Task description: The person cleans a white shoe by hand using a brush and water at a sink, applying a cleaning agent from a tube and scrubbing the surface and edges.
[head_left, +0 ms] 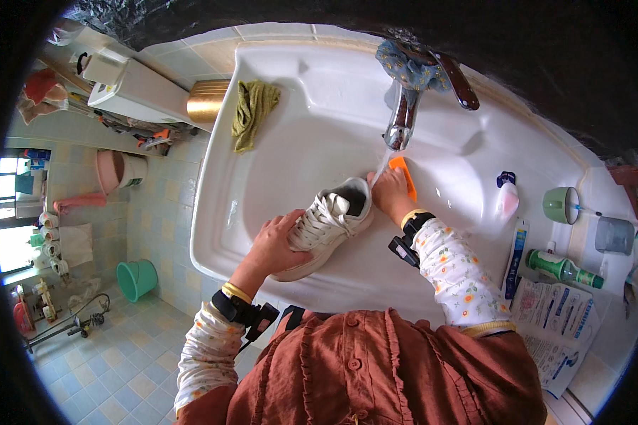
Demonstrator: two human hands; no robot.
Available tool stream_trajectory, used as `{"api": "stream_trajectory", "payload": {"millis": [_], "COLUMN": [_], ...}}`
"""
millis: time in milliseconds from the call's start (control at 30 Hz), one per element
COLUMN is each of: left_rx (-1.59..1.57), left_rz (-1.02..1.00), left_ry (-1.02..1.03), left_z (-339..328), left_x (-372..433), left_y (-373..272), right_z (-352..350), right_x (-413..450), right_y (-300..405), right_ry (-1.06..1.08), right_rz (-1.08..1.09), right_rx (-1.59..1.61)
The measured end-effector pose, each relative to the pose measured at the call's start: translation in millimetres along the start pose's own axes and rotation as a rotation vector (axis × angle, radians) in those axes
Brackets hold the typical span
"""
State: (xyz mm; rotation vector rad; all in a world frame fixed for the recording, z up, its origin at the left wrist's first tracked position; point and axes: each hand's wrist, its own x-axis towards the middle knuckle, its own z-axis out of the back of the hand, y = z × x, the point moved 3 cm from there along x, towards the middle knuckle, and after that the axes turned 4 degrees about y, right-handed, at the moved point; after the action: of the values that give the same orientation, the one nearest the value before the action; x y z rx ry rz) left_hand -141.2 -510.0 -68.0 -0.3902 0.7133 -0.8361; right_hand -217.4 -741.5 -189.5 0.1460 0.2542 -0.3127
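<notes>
A white lace-up sneaker [327, 226] is held over the front of the white ceramic sink [287, 143], heel towards the tap. My left hand [276, 244] grips it around the toe, with fingers on the upper and thumb along the side. Right beside the heel, my right hand [391, 194] is wrapped around an orange scrubber [403, 175], whose working face is hidden by the hand. Water runs from the chrome tap [399, 133] in a thin stream onto or just beside my right fingers.
A blue patterned cloth [412, 66] wraps the tap's base. An olive rag [252, 114] hangs on the sink's left side. To the right are a capped bottle [507, 196], a green mug [561, 204], a toothpaste box [515, 260], a green bottle [561, 267] and printed packaging [553, 329].
</notes>
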Motion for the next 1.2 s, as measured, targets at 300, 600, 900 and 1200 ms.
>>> {"api": "stream_trajectory", "payload": {"millis": [300,600,900,1200], "left_rx": [-0.089,-0.154,-0.419,0.213], "left_rz": [0.029,-0.061,-0.114,-0.358], "left_ry": [0.152,0.176,0.285,-0.124], "left_z": [-4.4,-10.8,-22.9,-7.1], "left_x": [13.1,28.7,33.2,43.2], "left_y": [-4.6,-3.2,13.2,-33.7], "right_z": [2.1,11.0,63.8,29.3], "right_x": [-14.8,-18.5,-38.1,-51.8], "right_y": [-28.0,-21.3,-0.7,-28.2], "right_ry": [-0.116,0.055,0.260,0.242], "right_rz": [-0.204,-0.253,-0.405,-0.432], "right_rx": [1.142,0.747,0.403,0.926]}}
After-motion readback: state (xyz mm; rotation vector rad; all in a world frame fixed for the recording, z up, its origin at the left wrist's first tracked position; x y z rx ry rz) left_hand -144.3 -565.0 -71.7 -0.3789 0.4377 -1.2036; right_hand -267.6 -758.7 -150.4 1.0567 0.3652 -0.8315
